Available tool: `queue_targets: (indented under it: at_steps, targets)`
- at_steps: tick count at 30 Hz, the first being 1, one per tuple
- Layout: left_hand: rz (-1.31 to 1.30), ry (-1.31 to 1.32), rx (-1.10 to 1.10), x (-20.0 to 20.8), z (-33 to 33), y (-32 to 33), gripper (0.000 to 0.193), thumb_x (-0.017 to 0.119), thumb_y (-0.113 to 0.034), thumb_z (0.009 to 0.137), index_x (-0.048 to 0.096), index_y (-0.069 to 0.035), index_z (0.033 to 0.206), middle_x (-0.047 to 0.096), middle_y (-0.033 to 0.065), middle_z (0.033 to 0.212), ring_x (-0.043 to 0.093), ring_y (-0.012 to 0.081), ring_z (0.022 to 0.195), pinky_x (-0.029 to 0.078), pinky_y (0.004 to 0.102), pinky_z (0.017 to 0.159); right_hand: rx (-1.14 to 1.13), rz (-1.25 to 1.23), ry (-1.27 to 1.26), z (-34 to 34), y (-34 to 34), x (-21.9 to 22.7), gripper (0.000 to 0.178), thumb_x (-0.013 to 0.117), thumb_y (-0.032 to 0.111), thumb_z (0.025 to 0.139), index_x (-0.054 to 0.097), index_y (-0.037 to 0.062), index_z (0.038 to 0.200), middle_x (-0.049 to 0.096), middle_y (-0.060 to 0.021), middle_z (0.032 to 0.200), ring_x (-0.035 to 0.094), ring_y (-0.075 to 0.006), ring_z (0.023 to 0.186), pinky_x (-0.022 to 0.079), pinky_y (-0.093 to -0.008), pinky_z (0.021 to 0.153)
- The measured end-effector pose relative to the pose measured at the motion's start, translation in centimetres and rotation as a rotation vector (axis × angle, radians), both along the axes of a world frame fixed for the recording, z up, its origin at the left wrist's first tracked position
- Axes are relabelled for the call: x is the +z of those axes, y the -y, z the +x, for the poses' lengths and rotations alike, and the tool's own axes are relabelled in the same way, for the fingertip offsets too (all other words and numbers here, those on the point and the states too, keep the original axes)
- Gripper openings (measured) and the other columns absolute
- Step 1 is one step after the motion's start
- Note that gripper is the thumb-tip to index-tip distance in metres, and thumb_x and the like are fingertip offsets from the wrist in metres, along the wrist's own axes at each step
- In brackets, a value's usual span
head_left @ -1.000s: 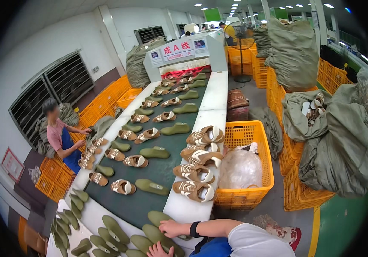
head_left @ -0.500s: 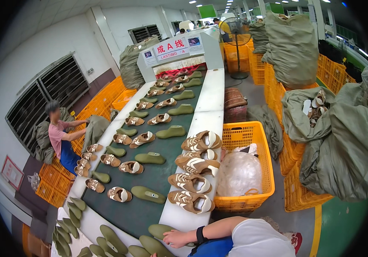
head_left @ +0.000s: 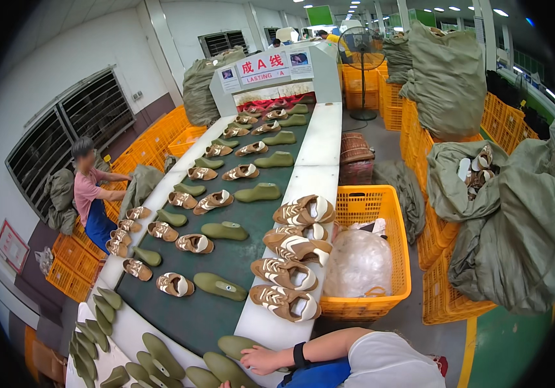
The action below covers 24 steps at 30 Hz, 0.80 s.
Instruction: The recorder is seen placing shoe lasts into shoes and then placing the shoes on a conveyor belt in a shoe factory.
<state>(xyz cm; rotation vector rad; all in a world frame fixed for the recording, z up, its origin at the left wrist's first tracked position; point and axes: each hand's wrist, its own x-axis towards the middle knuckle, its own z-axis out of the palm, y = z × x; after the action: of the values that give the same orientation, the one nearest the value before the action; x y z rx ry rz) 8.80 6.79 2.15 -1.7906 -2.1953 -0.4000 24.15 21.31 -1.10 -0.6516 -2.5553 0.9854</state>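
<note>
At the lower edge, my right hand (head_left: 262,359), with a black band on its wrist, is closed on a green shoe last (head_left: 235,345). Only fingertips of my left hand (head_left: 226,385) show at the bottom rim, by another green last (head_left: 220,367); the rest of that hand is out of the picture. More green lasts (head_left: 163,355) lie to their left on the near end of the white table. Ahead, a dark green belt (head_left: 161,317) carries rows of brown-and-white sneakers (head_left: 175,284) and green lasts (head_left: 220,286). Several sneakers (head_left: 284,302) line the white right-hand ledge.
Right of the ledge stands an orange crate (head_left: 399,242) with a clear plastic bag (head_left: 358,262). Stacked orange crates (head_left: 449,288) and olive sacks (head_left: 442,77) stand farther right, near a fan (head_left: 361,48). Beyond the left ledge, a person in pink (head_left: 88,191) handles olive cloth.
The whole view has tilted slightly, shifting the left side upward in the picture. My right hand stays on the last, nearly in the same place.
</note>
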Motion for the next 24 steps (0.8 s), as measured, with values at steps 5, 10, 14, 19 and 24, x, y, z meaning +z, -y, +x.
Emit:
queue_targets:
  at_steps: [5, 10, 14, 19, 24]
  targets:
    - [0.013, 0.002, -0.008, 0.0, -0.1, 0.0, 0.041, 0.058, -0.04, 0.077, 0.059, -0.014, 0.109, 0.06, 0.0026, 0.109, 0.053, 0.02, 0.106, 0.029, 0.0483, 0.098, -0.015, -0.007, 0.007, 0.0, 0.1, 0.3, 0.014, 0.055, 0.012, 0.072, 0.059, 0.0055, 0.083, 0.058, -0.0072, 0.101, 0.039, -0.0307, 0.12, 0.035, -0.057, 0.092]
    - [0.015, -0.001, -0.003, 0.0, -0.2, 0.1, 0.042, 0.059, -0.04, 0.077, 0.059, -0.014, 0.109, 0.06, 0.0023, 0.109, 0.053, 0.0195, 0.105, 0.029, 0.0478, 0.099, 0.01, -0.06, 0.11, -0.1, 0.1, 1.3, 0.019, 0.057, 0.013, 0.074, 0.06, 0.0048, 0.09, 0.053, -0.007, 0.115, 0.033, -0.0316, 0.126, 0.032, -0.0567, 0.098]
    - [0.023, 0.007, -0.009, 0.1, -0.3, 0.1, 0.043, 0.059, -0.041, 0.077, 0.059, -0.014, 0.11, 0.06, 0.0026, 0.108, 0.053, 0.0194, 0.105, 0.028, 0.048, 0.099, 0.009, -0.075, 0.142, -0.1, 0.1, 1.5, 0.021, 0.057, 0.014, 0.074, 0.06, 0.0049, 0.093, 0.052, -0.0072, 0.119, 0.032, -0.031, 0.127, 0.031, -0.056, 0.099]
    - [0.022, 0.006, -0.015, 0.0, -0.4, 0.0, 0.043, 0.06, -0.041, 0.076, 0.058, -0.014, 0.11, 0.06, 0.0029, 0.109, 0.053, 0.0198, 0.105, 0.028, 0.0483, 0.099, -0.013, -0.084, 0.137, -0.1, 0.3, 1.5, 0.02, 0.057, 0.014, 0.075, 0.061, 0.0054, 0.093, 0.052, -0.0071, 0.121, 0.032, -0.0303, 0.128, 0.031, -0.0552, 0.099]
    - [0.036, -0.003, -0.012, -0.2, -0.5, 0.0, 0.044, 0.061, -0.041, 0.076, 0.058, -0.015, 0.11, 0.06, 0.0031, 0.109, 0.053, 0.0203, 0.106, 0.028, 0.0489, 0.099, -0.022, -0.054, 0.131, -0.1, 0.4, 1.5, 0.021, 0.058, 0.015, 0.075, 0.06, 0.0056, 0.094, 0.051, -0.0069, 0.122, 0.032, -0.0302, 0.128, 0.031, -0.0548, 0.098]
